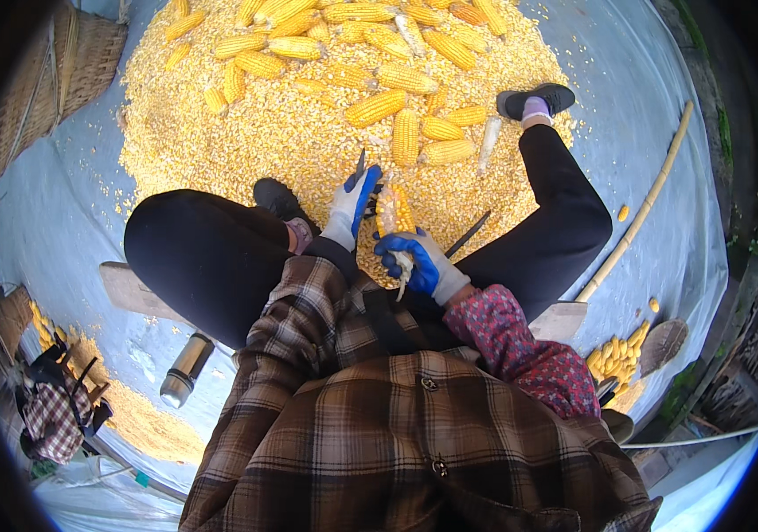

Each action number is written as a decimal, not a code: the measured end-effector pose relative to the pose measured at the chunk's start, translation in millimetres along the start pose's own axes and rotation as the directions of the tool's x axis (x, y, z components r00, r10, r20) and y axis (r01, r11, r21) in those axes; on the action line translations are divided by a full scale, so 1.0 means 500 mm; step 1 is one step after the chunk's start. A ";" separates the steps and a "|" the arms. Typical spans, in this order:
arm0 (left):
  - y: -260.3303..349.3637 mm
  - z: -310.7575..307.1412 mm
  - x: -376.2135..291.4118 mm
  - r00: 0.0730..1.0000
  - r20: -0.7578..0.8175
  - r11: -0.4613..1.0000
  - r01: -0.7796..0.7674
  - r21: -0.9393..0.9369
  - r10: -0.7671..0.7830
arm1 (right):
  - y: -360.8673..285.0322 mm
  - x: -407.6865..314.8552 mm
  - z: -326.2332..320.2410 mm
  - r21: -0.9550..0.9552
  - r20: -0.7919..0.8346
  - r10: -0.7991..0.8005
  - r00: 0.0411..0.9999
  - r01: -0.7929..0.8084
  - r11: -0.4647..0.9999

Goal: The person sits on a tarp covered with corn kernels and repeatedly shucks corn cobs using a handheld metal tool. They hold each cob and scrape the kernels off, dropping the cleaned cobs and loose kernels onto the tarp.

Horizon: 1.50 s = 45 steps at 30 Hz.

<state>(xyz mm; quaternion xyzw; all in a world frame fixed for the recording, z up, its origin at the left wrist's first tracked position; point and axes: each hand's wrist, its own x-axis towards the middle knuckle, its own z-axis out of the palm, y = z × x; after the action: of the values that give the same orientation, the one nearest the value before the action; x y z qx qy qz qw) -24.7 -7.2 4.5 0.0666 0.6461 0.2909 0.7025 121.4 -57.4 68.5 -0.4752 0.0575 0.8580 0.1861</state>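
Note:
My left hand point(351, 205), in a white and blue work glove, grips a dark pointed tool point(360, 163). Most of that tool is hidden by the fingers. Close beside it, my gloved right hand point(422, 263) holds a partly shelled corn cob point(394, 211) by its lower end. Bare cob shows along one side, with yellow kernels still on the other. Pale husk point(403, 269) hangs from the cob's base below the fingers. Under both hands spreads a heap of loose corn kernels point(219, 153), with several whole corn ears point(405, 136) on top.
A dark bar point(469, 234) juts out by my right thigh. A bamboo pole point(638, 216) lies on the plastic sheet point(618, 133) at right. A metal flask point(187, 369) is behind my left leg. Woven basket point(96, 60) stands upper left. Another person point(56, 412) is at lower left.

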 end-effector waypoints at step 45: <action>0.142 0.035 -0.269 0.779 0.603 0.977 -0.214 0.002 0.170 | -0.079 -0.105 0.097 0.178 0.310 -0.279 0.909 0.232 0.956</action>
<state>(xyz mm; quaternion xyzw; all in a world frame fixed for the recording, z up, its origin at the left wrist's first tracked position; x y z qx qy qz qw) -30.6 -10.5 157.3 0.2454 0.3902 0.3020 0.8345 122.8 -21.6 141.8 -0.3134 0.0214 0.8879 0.3361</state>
